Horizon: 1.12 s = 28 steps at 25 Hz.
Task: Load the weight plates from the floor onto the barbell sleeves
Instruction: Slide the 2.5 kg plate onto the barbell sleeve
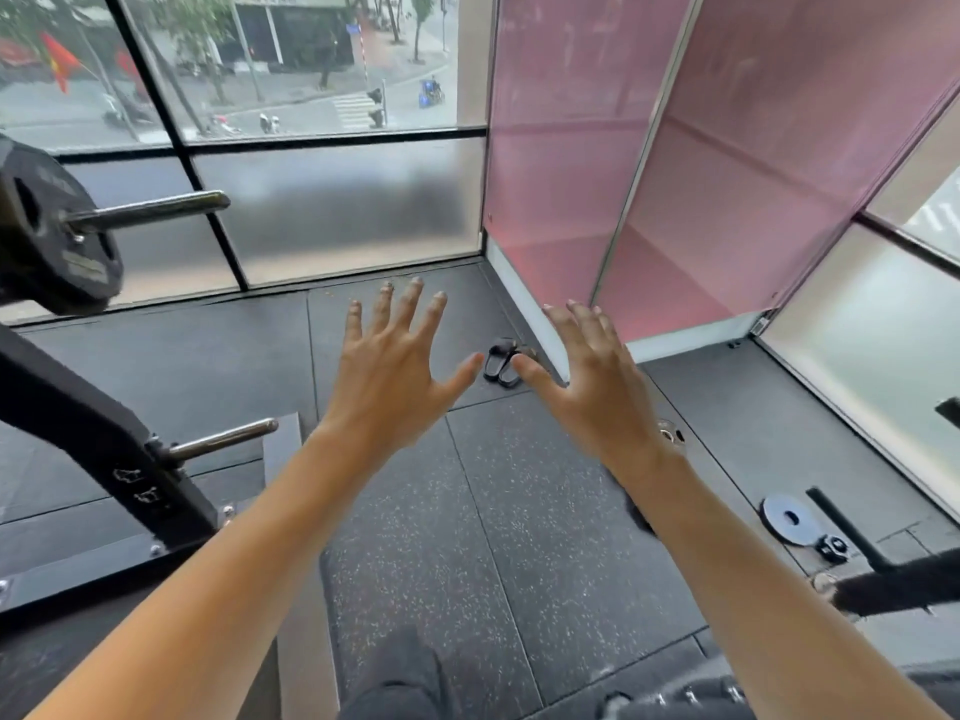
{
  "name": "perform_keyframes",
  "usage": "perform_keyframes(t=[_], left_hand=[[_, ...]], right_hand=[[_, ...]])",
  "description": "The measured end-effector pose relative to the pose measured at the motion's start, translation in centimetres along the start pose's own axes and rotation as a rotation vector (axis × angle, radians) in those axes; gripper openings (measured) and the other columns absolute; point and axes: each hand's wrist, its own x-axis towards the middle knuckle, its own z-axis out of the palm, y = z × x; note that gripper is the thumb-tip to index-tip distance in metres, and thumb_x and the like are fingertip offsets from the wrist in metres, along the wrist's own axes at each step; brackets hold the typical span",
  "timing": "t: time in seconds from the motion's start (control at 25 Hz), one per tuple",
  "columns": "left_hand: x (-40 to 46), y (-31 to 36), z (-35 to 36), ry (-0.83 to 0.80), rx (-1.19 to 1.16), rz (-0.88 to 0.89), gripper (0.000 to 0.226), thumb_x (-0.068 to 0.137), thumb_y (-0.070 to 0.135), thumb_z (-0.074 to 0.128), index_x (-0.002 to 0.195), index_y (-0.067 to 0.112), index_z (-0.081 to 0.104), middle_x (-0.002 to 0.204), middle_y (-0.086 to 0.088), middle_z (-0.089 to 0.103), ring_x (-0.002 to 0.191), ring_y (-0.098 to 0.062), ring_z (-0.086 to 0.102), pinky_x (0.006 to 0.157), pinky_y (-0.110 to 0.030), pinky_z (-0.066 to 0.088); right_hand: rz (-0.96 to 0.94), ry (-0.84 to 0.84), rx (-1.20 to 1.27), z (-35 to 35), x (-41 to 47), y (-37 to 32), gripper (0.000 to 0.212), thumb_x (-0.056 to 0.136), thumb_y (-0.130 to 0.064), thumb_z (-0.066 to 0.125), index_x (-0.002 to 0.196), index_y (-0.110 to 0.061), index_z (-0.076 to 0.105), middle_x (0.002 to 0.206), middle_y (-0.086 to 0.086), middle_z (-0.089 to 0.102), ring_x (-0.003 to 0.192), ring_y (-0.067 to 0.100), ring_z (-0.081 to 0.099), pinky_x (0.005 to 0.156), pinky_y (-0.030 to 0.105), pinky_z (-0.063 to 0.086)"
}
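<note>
Black rubber floor (467,537) fills most of what I can see, and I'll take the barbell sleeve (150,210) at the far left as my marker. One big black plate (52,236) already sits on that sleeve, with bare steel sticking out beyond it. Below the sleeve a rack upright (104,439) carries a short peg (223,439). Well to the right of the sleeve and lower down, a small grey weight plate (789,519) lies flat on the floor beside a collar (832,548). Between sleeve and plate, the left hand (395,366) and right hand (592,376) are held out spread and flat, grasping nothing. I'd say the person is between plates; next they must turn right, stoop, and grip that plate by its rim.
</note>
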Motion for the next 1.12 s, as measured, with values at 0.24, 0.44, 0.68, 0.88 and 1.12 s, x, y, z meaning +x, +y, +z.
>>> perform_keyframes(t=[0.24,0.44,0.68,0.88,1.12], left_hand=[[14.6,-1.7,6.8,-0.031,-0.057,0.118,0.092,0.087,0.078,0.017,0.159,0.021,0.026,0.168,-0.007,0.017,0.156,-0.030,0.012,0.125,-0.056,0.012],[27.8,-4.5,11.4,-0.093,-0.082,0.175,0.094,0.087,0.080,0.015,0.159,0.021,0.027,0.168,-0.008,0.020,0.155,-0.031,0.013,0.124,-0.057,0.013],[39.5,0.3,16.5,-0.166,-0.142,0.405,0.090,0.089,0.079,0.020,0.157,0.021,0.031,0.166,-0.009,0.024,0.154,-0.033,0.018,0.123,-0.058,0.016],[45.7,8.0,21.7,-0.261,-0.181,0.574,0.090,0.090,0.078,0.017,0.159,0.022,0.025,0.168,-0.009,0.017,0.155,-0.032,0.015,0.124,-0.058,0.013],[51.8,18.7,28.1,-0.378,-0.149,0.729,0.093,0.087,0.081,0.010,0.160,0.024,0.018,0.169,-0.007,0.011,0.156,-0.030,0.010,0.125,-0.057,0.010]], right_hand=[[0.118,0.010,-0.033,4.3,11.9,5.3,0.084,0.086,-0.077,0.031,0.155,-0.029,0.032,0.166,0.002,0.025,0.156,0.027,0.009,0.122,0.056,0.020],[0.234,-0.006,-0.045,6.9,23.0,8.2,0.086,0.084,-0.081,0.026,0.155,-0.032,0.030,0.166,0.001,0.023,0.156,0.026,0.009,0.122,0.059,0.020],[0.374,0.034,-0.115,7.2,29.3,13.9,0.080,0.090,-0.076,0.032,0.154,-0.028,0.031,0.164,0.004,0.029,0.154,0.030,0.016,0.119,0.060,0.026],[0.597,0.059,-0.198,5.6,29.1,23.8,0.082,0.090,-0.078,0.029,0.154,-0.028,0.029,0.165,0.003,0.027,0.154,0.029,0.018,0.119,0.059,0.028],[0.758,0.129,-0.188,4.1,31.1,36.6,0.081,0.091,-0.077,0.032,0.154,-0.027,0.031,0.164,0.005,0.028,0.154,0.030,0.019,0.117,0.061,0.030]])
